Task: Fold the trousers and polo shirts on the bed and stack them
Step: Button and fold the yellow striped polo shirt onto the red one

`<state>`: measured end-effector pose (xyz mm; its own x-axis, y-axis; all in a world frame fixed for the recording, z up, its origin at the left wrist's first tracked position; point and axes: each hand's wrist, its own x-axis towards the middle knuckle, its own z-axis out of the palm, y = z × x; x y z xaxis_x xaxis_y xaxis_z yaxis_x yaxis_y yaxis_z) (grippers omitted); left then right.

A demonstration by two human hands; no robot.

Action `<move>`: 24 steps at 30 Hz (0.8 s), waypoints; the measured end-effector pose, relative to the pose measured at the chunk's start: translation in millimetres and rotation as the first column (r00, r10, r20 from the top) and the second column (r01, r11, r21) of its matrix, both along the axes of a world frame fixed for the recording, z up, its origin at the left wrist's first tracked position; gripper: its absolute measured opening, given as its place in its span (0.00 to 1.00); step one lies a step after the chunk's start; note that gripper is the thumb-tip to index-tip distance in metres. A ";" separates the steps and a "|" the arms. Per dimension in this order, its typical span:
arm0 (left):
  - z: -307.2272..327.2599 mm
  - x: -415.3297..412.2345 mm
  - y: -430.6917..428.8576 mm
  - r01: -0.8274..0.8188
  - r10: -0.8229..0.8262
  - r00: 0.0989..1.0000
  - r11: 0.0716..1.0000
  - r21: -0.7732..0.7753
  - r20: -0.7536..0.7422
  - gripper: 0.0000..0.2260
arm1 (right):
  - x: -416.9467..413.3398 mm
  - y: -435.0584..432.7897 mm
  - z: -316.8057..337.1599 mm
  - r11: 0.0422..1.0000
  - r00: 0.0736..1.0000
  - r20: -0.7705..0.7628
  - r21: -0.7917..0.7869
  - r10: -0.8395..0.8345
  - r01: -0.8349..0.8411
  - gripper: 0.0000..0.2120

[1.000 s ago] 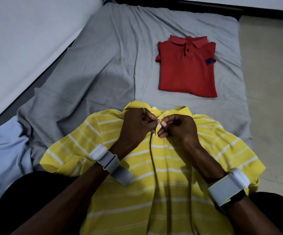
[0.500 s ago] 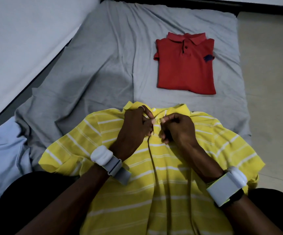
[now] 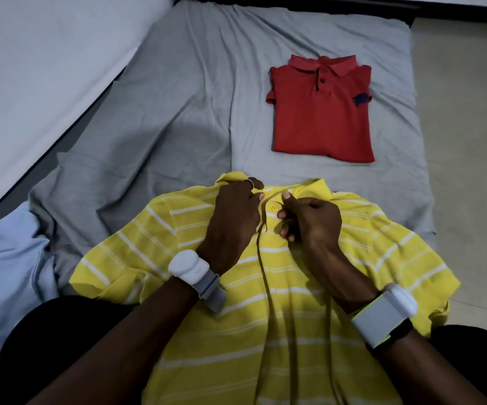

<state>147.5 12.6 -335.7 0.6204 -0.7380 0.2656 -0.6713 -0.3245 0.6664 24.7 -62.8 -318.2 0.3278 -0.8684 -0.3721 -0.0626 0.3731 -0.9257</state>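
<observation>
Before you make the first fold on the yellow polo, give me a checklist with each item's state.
1. Yellow polo lies front up on the grey sheet: ok.
2. Placket closed: one button shows between the hands; fastened or not, cannot tell.
3. Hands free to fold: not ok; left hand and right hand both pinch the placket.
4. Sleeve by the left forearm flat: not ok, rumpled.
5. Red polo folded flat further up the bed, ready to take the stack: ok.
</observation>
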 end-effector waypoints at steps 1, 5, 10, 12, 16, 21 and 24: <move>-0.8 3.0 -0.4 0.013 -0.012 0.996 1.000 0.004 -0.092 0.06 | -0.4 -2.0 1.0 1.000 1.000 -0.015 -0.021 -0.012 0.012 0.17; 5.6 -1.4 0.7 0.068 -0.066 0.998 0.994 -0.088 0.025 0.04 | -1.2 -3.1 0.3 0.994 0.996 -0.024 -0.073 -0.088 0.086 0.13; -3.0 -1.5 -4.4 0.091 -0.078 0.985 0.993 -0.080 0.156 0.06 | -8.5 -8.8 -2.9 0.992 0.990 0.070 0.043 -0.122 0.119 0.13; -8.0 -0.4 -4.1 0.066 -0.060 0.990 0.997 -0.046 0.129 0.05 | -11.7 -12.6 -4.7 0.988 0.985 0.131 0.123 -0.113 0.097 0.17; -7.9 -2.4 -3.7 0.037 -0.038 0.986 0.999 0.007 0.164 0.03 | -13.9 -16.7 -5.0 0.984 0.978 0.197 0.174 -0.064 0.030 0.17; 20.7 -5.2 -5.1 -0.073 0.064 0.990 0.995 -0.070 -0.129 0.03 | -10.0 -13.2 -1.3 0.990 0.974 0.228 0.130 0.018 -0.049 0.11; 39.2 -4.6 1.4 -0.151 0.065 0.887 0.976 -0.154 -0.456 0.02 | -6.4 -11.1 -3.2 0.992 0.974 0.223 0.102 0.048 -0.072 0.11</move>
<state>142.9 14.1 -296.4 0.7777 -0.6254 0.0633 -0.2563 -0.2235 0.9404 18.2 -74.0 -321.4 0.4621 -0.8032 -0.3760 0.1124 0.4736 -0.8735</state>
